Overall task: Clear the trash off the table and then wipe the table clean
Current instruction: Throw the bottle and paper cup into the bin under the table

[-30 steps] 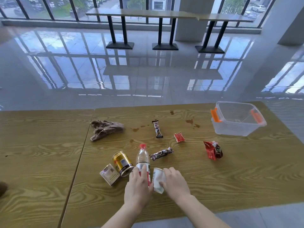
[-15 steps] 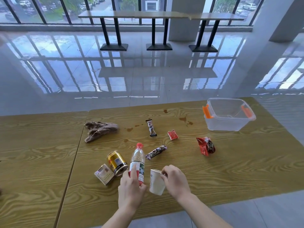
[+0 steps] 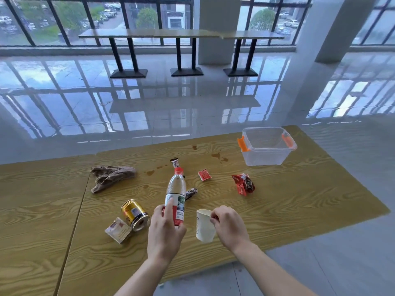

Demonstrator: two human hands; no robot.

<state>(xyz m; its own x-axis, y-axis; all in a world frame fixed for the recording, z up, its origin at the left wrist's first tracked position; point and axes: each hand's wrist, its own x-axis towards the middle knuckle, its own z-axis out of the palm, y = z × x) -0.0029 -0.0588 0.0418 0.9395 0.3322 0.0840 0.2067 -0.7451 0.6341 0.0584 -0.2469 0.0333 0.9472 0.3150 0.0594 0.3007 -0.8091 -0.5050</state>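
A: Hands first. Your left hand (image 3: 165,233) is wrapped round the lower half of the plastic bottle (image 3: 175,194), fingers (image 3: 168,207) pressed on the label, red cap pointing away from you, bottle up off the wood table (image 3: 299,210).

B: And the right?

A: Your right hand (image 3: 229,227) is pinching the rim of the white paper cup (image 3: 204,226), thumb and fingers closed on the edge, cup mouth up. Can't tell if its base is touching the tabletop.

B: Rest of the trash?

A: All on the table. Gold can (image 3: 135,215) on its side just left of your left hand, w/ a small carton (image 3: 118,230) touching it on the near side. Dark wrapper (image 3: 191,192) partly hidden behind the bottle. Another dark wrapper (image 3: 174,162) peeks out past the cap. Small red packet (image 3: 204,175) right of the bottle, crumpled red bag (image 3: 243,184) further right, apart from it.

B: Bin? Cloth?

A: Clear plastic bin (image 3: 267,154) w/ orange latches sits at the far right corner, well apart from both hands. Brown cloth (image 3: 111,177) is bunched up far left, near the seam btwn the two tabletops. Brown stains (image 3: 218,155) on the wood btwn cloth and bin.
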